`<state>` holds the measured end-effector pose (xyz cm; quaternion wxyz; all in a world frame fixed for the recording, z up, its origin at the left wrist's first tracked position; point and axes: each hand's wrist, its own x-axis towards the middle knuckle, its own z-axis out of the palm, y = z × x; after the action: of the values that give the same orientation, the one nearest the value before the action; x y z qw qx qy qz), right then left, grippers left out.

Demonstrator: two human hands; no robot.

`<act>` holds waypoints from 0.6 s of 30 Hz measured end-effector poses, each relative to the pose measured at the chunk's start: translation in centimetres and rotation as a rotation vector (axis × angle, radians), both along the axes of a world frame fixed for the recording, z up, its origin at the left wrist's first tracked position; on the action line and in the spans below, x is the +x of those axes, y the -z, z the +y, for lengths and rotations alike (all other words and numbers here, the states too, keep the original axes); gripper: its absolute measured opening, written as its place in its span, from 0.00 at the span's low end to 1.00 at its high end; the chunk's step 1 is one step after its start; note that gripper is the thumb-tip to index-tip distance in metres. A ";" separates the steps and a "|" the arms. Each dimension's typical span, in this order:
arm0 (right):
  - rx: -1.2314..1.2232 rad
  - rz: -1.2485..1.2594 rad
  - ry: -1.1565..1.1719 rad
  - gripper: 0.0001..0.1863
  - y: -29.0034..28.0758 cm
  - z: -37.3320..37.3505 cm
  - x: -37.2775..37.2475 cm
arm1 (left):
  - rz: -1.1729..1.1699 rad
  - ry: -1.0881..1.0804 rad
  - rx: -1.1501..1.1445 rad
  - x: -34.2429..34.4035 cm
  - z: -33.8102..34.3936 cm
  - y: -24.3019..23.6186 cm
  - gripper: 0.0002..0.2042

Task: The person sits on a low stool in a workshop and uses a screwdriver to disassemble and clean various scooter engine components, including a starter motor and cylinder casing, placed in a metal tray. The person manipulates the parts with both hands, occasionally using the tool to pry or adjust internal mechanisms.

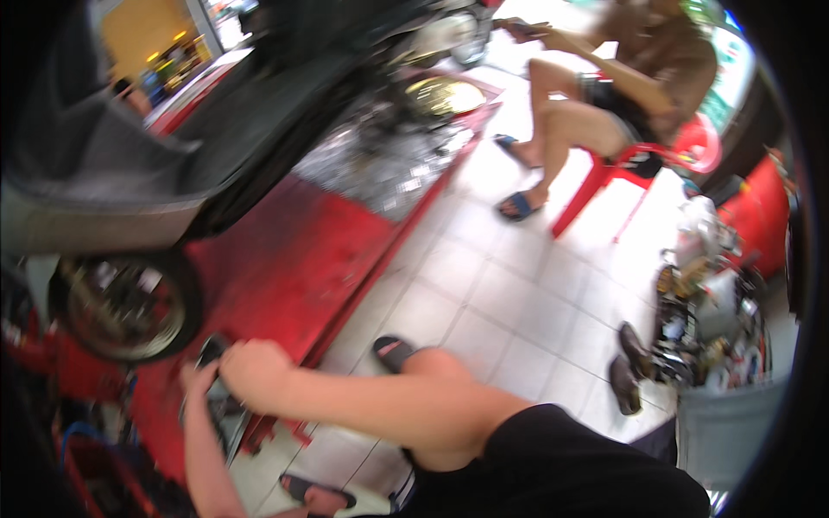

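My left hand (199, 378) and my right hand (256, 373) are close together at the lower left, beside the end of a red lift platform (285, 250). Both look closed around the same spot, where a small dark rounded piece (211, 349) shows above the fingers. Blur hides what kind of thing it is. Below my hands is a greyish, partly shiny object (228, 423); whether they touch it I cannot tell. Just beyond them stands the wheel (129, 306) of a scooter (112, 164), which is parked on the platform.
Silvery sheeting (389, 168) and a round gold-coloured part (445, 97) lie farther along the platform. Another person (622, 95) sits on a red plastic chair (596, 186) at the upper right. Engine parts (708, 311) and dark shoes (623, 384) occupy the right side of the tiled floor (501, 293).
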<state>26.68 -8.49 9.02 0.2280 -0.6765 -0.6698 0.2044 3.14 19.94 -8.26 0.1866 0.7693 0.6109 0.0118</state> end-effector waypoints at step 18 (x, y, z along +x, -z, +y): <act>-0.222 -0.129 -0.056 0.19 7.4 3.8 -5.6 | -1.708 -0.423 -0.616 -5.6 -13.9 -6.9 0.23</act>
<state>21.07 -4.71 1.59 0.1024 -0.6902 -0.6751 0.2396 -2.44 6.02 -1.39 0.7625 0.2891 0.3704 0.4448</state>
